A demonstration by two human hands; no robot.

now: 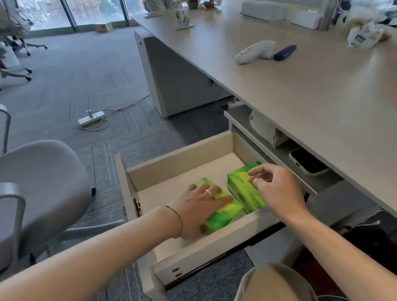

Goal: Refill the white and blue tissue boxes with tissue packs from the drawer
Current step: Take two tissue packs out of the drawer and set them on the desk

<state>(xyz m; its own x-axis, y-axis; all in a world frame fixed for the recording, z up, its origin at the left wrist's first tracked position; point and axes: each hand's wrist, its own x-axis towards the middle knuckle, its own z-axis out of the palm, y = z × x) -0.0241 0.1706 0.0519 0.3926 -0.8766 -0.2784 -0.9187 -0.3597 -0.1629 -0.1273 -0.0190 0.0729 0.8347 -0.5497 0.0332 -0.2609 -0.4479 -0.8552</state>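
open beige drawer [183,163] | left hand [200,209] flat, fingers straight, on green plastic tissue pack [220,214] | right hand [275,187] loosely curled, empty, over second green pack [242,187] at 3 o'clock

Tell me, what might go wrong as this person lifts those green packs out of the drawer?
1. The left hand lies flat on the left tissue pack with no firm grip, so the soft pack could slip when lifted.
2. The right hand hovers over the right tissue pack beside the drawer wall; knuckles might knock it.
3. The drawer is pulled far out above the person's knee, which could bump it.
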